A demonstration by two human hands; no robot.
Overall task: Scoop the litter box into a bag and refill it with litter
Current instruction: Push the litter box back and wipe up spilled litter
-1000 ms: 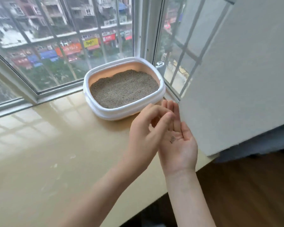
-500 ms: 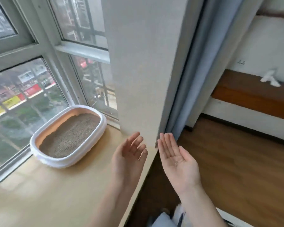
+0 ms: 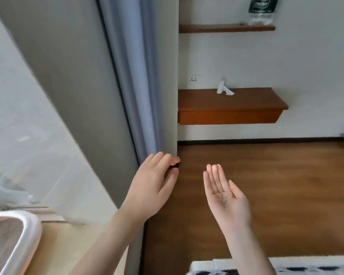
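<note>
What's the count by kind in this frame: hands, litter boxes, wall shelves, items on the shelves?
Hands: 2, left hand with fingers loosely curled, right hand palm up with a few litter grains
Litter boxes: 1, litter box, partly in view
Wooden shelves: 2, upper shelf, lower shelf
Shelf items: 2, bag above, white paper below
Total: 7

Both hands raised, forearms extended fwd.
Left hand (image 3: 151, 185): back up, fingers loosely curled, empty. Right hand (image 3: 225, 197): palm up, fingers straight.
</note>
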